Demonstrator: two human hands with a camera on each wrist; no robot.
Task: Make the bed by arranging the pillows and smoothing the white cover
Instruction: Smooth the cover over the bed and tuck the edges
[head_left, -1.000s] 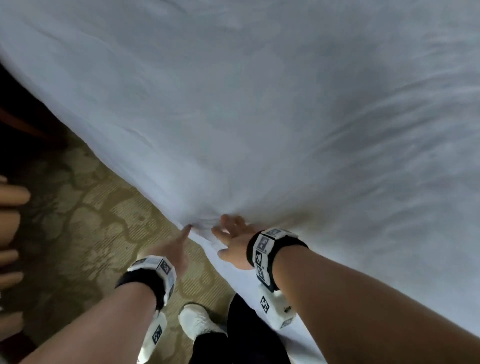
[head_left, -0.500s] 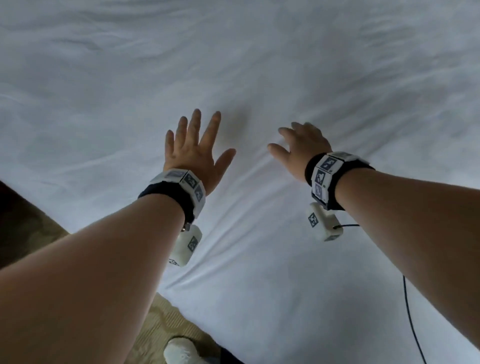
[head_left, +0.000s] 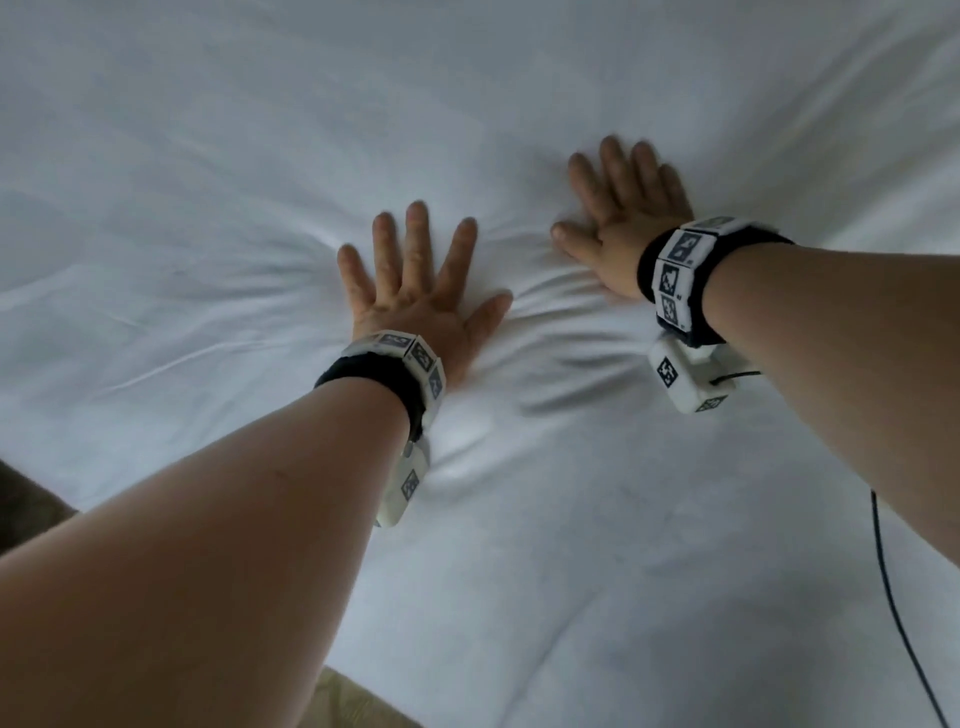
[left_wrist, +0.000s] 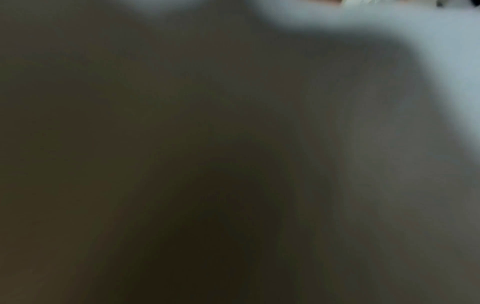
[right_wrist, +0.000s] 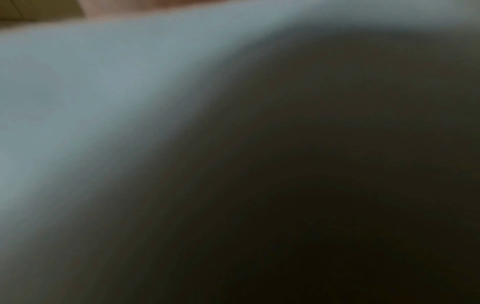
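The white cover (head_left: 218, 156) fills almost the whole head view, with soft creases fanning out around both hands. My left hand (head_left: 415, 280) lies flat on it with fingers spread, palm down. My right hand (head_left: 618, 208) presses flat on the cover a little farther away and to the right, fingers straight. Folds bunch between the two hands. Both wrist views are dark and blurred, showing only pale cover (left_wrist: 446, 51) (right_wrist: 78, 92) close to the lens. No pillow is in view.
The bed's near edge runs along the bottom left, with patterned carpet (head_left: 358, 701) below it. A thin black cable (head_left: 893, 597) trails from the right wrist camera across the cover at the lower right.
Both hands left the bed's edge near the floor, rose and reached forward over the cover. They now lie flat and press into it, where half a second ago they hovered.
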